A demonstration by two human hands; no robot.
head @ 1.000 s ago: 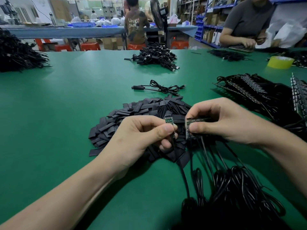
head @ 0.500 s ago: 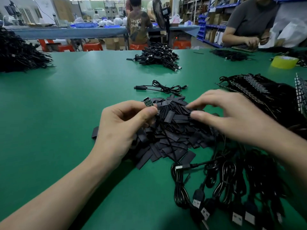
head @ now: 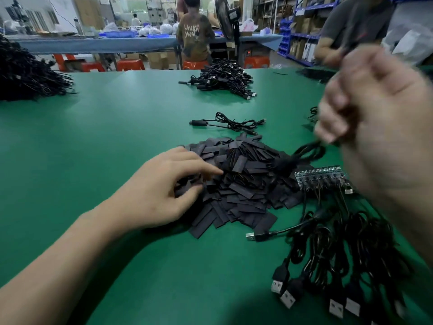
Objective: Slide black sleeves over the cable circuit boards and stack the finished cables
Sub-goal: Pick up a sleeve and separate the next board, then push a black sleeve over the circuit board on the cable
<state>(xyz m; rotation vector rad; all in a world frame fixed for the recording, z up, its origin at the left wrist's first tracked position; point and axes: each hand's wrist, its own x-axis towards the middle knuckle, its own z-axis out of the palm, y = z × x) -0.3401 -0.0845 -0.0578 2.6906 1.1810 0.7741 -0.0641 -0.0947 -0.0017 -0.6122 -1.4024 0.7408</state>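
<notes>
Black sleeves lie heaped on the desk. The left hand rests on the heap's left edge, fingers bent among them; whether it pinches one cannot be told. Right of the heap, above the circuit boards, the raised right hand grips a dangling black cable.

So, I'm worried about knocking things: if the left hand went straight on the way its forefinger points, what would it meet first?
More of the pile of black sleeves, which the left hand is touching. Past that, likely the blurred cable hanging from the right hand, though its height is unclear.
</notes>
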